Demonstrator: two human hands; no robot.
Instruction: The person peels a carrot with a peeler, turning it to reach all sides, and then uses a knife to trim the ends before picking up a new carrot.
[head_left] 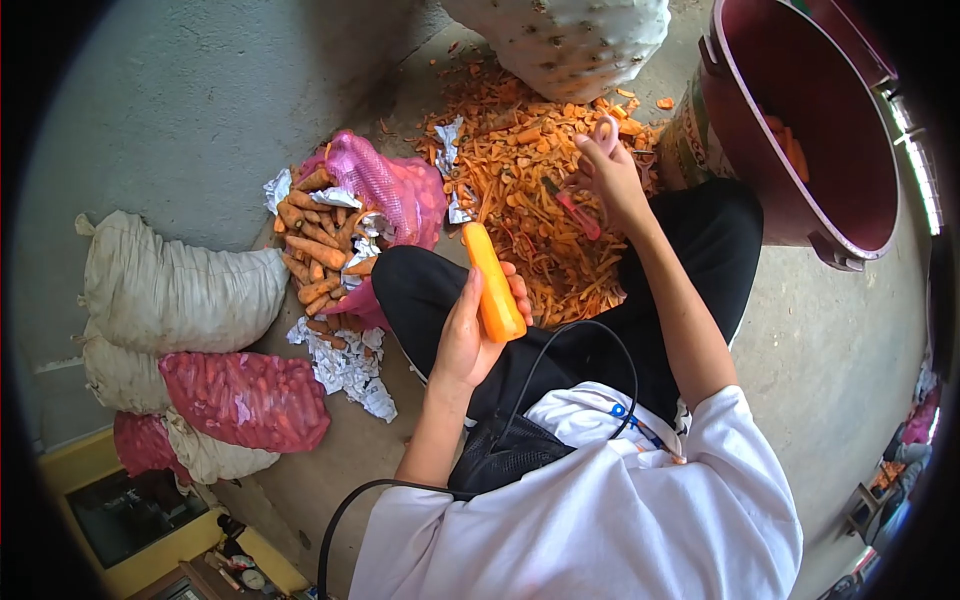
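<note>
We could read no writing anywhere; the printed band on the outer wall of the maroon bucket [800,215], standing just right of the heap of peelings [515,165], was too blurred to make out. The carrot [493,283] was peeled, smooth and bright orange, thick and blunt at both ends, with no skin showing. It lay in the left hand [465,340], just below the heap of peelings and above a black-clad knee, with the fingers curled round its lower half. Its long axis ran almost straight away from the body, the far end pointing up toward the heap and leaning slightly left. The right hand [608,172] hovered over the right side of the heap, closed on a peeler [573,208] with a red handle that slanted down and toward the carrot. Left of the heap lay a pink mesh sack [390,185], open, with unpeeled carrots [312,245] spilling from it onto torn paper. Farther left of the heap, white sacks [180,290] sat piled against the wall.
</note>
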